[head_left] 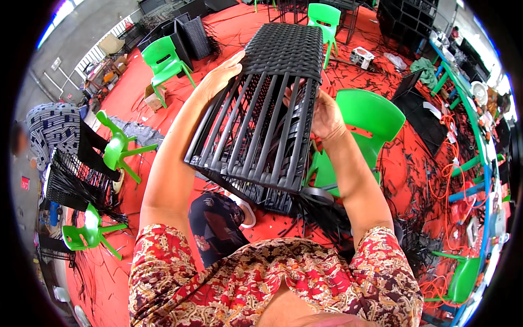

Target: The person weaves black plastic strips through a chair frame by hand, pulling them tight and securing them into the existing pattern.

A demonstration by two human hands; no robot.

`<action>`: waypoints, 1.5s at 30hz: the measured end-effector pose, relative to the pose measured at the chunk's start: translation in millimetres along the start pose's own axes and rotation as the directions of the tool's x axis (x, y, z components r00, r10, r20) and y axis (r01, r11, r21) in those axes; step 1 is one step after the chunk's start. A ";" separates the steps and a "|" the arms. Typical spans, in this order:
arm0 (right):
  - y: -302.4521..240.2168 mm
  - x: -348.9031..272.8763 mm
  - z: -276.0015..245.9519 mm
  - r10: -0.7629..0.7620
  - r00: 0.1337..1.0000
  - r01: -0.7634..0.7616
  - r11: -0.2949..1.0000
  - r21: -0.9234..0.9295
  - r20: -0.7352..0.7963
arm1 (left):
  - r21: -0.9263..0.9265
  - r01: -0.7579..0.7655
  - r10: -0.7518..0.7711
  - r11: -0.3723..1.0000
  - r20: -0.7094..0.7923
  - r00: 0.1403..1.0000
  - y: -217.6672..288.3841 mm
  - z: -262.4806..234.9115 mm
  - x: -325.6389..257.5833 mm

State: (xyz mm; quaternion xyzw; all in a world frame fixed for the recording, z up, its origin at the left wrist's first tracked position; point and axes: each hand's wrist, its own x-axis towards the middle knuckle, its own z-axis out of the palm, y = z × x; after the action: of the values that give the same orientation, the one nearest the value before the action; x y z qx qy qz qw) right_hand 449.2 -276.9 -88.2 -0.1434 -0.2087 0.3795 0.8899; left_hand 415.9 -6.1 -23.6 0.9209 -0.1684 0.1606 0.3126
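Note:
A black woven plastic basket [261, 109] is held up in front of me, tilted, its far half tightly woven and its near half bare upright ribs. My left hand [220, 73] lies flat against its left side near the woven part. My right hand [322, 111] grips the right rim, fingers curled into the ribs. Below the basket is a green plastic chair [366, 117]. Loose black strips [321, 215] trail under the basket.
The floor is a red mat [136, 95] strewn with black strip offcuts. Green chairs [163, 60] stand around. Another person in striped clothing [52, 128] sits at left with a part-woven basket [71, 182]. Finished black baskets [188, 35] are stacked at the back. Orange cables [452, 185] lie at right.

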 end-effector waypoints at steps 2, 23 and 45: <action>0.0 1.3 -7.9 0.013 1.000 -0.014 0.999 0.034 0.005 | -0.070 0.019 -0.019 0.997 0.007 1.000 -2.3 0.9 -2.0; -41.0 -13.2 33.7 -0.008 0.946 -0.253 0.606 -0.754 -0.323 | -0.161 -0.015 0.010 0.987 -0.034 0.999 -3.4 13.3 -3.6; -75.1 -0.8 51.2 0.118 0.889 -0.458 0.223 -0.861 -0.442 | 0.452 0.044 0.029 0.891 -0.153 0.988 38.7 -15.3 20.3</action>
State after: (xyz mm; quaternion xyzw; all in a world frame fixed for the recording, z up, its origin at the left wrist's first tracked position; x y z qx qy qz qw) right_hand 470.3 -322.9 -12.7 -0.7325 -0.2322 0.3140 0.5577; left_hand 415.2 -29.6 16.3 0.9537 -0.0980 0.2656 0.1019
